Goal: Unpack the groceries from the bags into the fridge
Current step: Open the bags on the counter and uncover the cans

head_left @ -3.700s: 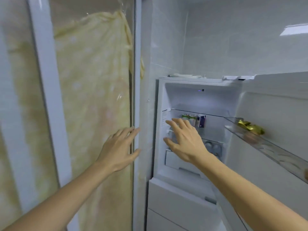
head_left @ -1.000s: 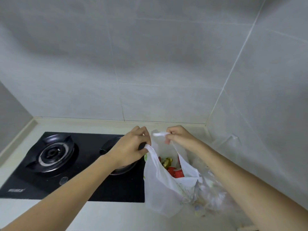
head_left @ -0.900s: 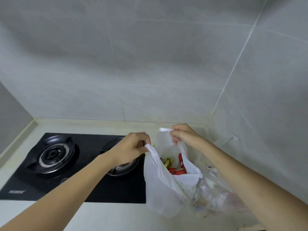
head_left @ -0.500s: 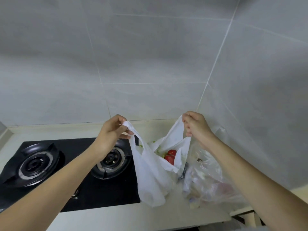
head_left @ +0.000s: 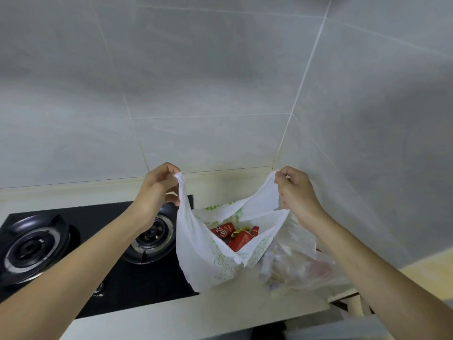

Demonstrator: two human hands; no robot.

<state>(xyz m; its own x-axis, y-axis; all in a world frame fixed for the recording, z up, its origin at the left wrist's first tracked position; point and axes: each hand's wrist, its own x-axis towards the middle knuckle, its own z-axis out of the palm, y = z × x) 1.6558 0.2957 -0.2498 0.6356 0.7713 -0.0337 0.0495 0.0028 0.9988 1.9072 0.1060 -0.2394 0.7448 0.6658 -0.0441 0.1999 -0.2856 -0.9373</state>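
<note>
Grey wall tiles (head_left: 196, 69) fill most of what I see, meeting in a corner above the far right of the pale countertop (head_left: 245, 312). A black gas hob (head_left: 103, 253) lies sunk in the counter on my left, with one burner (head_left: 31, 249) at the far left and a second burner (head_left: 152, 236) partly behind my left wrist.

The white plastic bag (head_left: 208, 263) sits on the counter just right of the hob, its lower left corner lapping over the hob's edge. It stands upright with its mouth facing up toward me, and the mouth is stretched wide from left to right, so its long axis runs across my view between my two hands. Faint green print shows on its sides. Inside, low in the opening, lie red packets (head_left: 232, 235), tilted at different angles, with a bit of gold wrapper among them. Touching the white bag on the right slumps a clear plastic bag (head_left: 294, 266); its contents are blurred and I cannot tell what they are.

My left hand (head_left: 157, 190) is closed in a pinch on the bag's left handle, thumb and fingertips meeting at the top of the strip, with the wrist bent down. My right hand (head_left: 294, 192) is curled tight around the right handle, knuckles up. Both forearms reach forward from the bottom corners, well apart, hands level above the counter.
</note>
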